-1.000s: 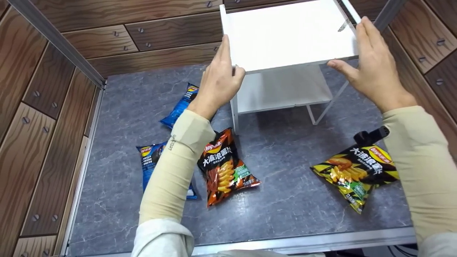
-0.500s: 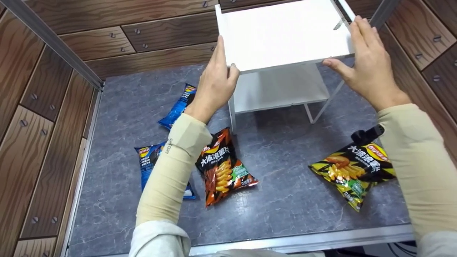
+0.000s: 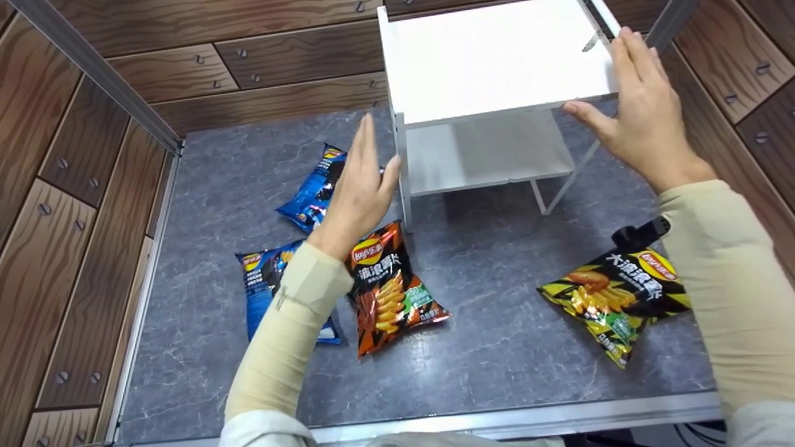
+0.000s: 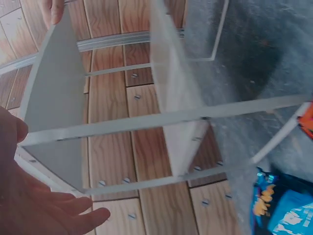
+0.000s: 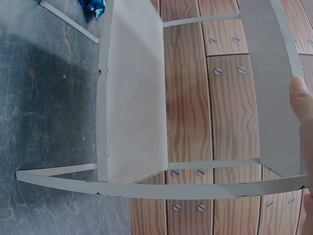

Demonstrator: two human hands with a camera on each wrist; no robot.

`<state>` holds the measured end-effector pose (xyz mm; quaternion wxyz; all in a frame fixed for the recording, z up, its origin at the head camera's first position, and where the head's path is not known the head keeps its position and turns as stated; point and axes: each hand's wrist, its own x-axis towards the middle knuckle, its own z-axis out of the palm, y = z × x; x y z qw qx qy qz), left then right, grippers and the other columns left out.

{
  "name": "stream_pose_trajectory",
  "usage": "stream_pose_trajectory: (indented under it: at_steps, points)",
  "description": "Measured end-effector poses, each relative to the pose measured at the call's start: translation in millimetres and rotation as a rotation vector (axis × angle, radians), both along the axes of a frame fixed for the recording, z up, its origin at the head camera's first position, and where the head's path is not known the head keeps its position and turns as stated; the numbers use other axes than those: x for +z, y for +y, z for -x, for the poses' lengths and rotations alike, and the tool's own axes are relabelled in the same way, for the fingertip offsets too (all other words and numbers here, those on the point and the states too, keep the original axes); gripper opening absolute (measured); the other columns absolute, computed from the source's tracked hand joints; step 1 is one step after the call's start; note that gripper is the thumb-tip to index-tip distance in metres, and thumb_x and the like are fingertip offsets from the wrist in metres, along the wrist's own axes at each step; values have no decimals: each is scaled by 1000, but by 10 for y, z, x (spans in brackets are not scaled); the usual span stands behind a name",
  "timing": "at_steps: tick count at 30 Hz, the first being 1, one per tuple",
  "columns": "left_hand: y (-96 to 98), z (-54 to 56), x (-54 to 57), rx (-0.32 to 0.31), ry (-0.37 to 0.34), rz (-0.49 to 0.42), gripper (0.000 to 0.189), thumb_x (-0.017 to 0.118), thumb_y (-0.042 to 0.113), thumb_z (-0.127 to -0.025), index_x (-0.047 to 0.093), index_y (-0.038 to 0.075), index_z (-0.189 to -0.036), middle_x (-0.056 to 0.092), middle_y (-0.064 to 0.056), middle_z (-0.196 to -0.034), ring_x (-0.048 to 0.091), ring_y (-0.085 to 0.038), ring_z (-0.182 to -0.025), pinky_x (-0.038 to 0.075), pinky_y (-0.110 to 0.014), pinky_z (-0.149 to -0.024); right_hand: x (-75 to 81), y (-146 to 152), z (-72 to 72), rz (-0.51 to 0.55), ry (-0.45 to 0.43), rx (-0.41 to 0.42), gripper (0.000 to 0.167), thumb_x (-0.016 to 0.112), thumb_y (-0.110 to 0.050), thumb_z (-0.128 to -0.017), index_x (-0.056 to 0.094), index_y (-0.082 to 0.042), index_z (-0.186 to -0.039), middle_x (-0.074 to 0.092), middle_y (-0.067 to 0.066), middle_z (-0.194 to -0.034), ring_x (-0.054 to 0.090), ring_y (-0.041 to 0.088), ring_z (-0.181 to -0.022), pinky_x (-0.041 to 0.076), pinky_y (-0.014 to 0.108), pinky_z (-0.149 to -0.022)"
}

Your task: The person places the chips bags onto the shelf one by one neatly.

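Our left hand (image 3: 357,192), empty with fingers straight, hangs just beside the near left corner of the rack (image 3: 503,62). Our right hand (image 3: 649,115), thumb spread wide, rests against its right corner. The white rack stands upright on the tabletop (image 3: 497,354). Near its left leg lie an orange bag (image 3: 391,295), a blue bag (image 3: 307,192) and a second blue bag (image 3: 261,295); a yellow bag (image 3: 612,301) lies right.

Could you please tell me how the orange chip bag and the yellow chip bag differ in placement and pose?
The orange chip bag lies close to a leg of the white shelf, while the yellow chip bag lies farther right, apart from it. In the head view, the orange chip bag's logo end points roughly upward; the yellow chip bag's points up and right. Both lie on the grey surface.
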<state>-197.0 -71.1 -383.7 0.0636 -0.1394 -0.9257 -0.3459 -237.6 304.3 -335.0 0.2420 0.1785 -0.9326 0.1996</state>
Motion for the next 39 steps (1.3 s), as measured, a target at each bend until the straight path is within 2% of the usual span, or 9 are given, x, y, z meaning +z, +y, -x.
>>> stream_pose_trajectory:
  at_steps: [6, 12, 17, 22, 24, 27, 30, 34, 39]
  points:
    - [-151, -237, -266, 19, -8, 42, 73, 29, 47, -106, 2, 4, -159, 4, -15, -167, 9, -28, -155, 12, -41, -127, 3, -12, 4, 23, 13, 8, 89, 67, -46, -91, 27, 3, -154, 25, 21, -162, 22, 37, -151, 12, 42, -127]
    - [-196, -553, -629, 48, -111, 44, 73, 37, 42, -106, 4, 6, -160, 3, -12, -168, 7, -29, -155, 10, -44, -126, -15, -9, 7, 45, 24, 11, 90, 69, -45, -90, 29, 3, -153, 27, 22, -161, 24, 37, -151, 14, 41, -126]
    - [-192, -814, -924, 63, -175, 120, 76, 39, 47, -104, 6, 6, -160, 3, -12, -168, 4, -30, -155, 7, -45, -126, -21, -30, 15, 46, 23, 11, 89, 70, -43, -90, 29, 2, -154, 27, 21, -161, 25, 37, -150, 15, 42, -126]
    - [-145, -1033, -1158, 34, -202, 170, 81, 41, 53, -102, 7, 8, -160, 4, -12, -168, 3, -30, -156, 6, -48, -126, -14, -31, 4, 57, 5, -2, 89, 70, -44, -90, 29, 2, -154, 27, 21, -161, 23, 36, -151, 18, 45, -125]
    - [-113, -1104, -1258, 6, -185, 177, 83, 45, 54, -100, 12, 6, -159, 7, -14, -167, 6, -32, -155, 8, -51, -126, -5, -28, 3, 57, 0, -8, 89, 70, -45, -90, 29, 1, -154, 26, 20, -161, 23, 36, -151, 19, 47, -125]
    - [-56, -1181, -1413, -34, -147, 209, 90, 52, 57, -96, 17, 2, -158, 12, -17, -166, 11, -34, -154, 11, -54, -125, 1, -13, 4, 54, 3, -11, 89, 69, -46, -90, 29, 1, -154, 26, 20, -161, 23, 36, -151, 20, 47, -124]
    - [-3, -1232, -1565, -49, -105, 297, 102, 55, 67, -90, 19, -1, -157, 15, -20, -165, 14, -34, -154, 12, -55, -124, -4, 1, 1, 55, 10, -8, 88, 70, -45, -90, 29, 1, -154, 27, 20, -161, 24, 36, -150, 22, 48, -124]
    - [53, -1269, -1738, -53, -81, 424, 119, 56, 79, -79, 16, -1, -157, 12, -19, -166, 12, -34, -154, 10, -54, -125, -16, 10, -2, 59, 15, -6, 88, 71, -42, -90, 29, 1, -154, 27, 20, -161, 25, 34, -150, 24, 46, -123]
    - [79, -1293, -1889, -33, -48, 564, 133, 65, 84, -67, 12, 3, -159, 7, -15, -167, 6, -32, -155, 6, -53, -125, -25, 14, -2, 67, 23, 0, 87, 72, -40, -89, 30, 1, -154, 28, 19, -161, 27, 33, -150, 25, 46, -122]
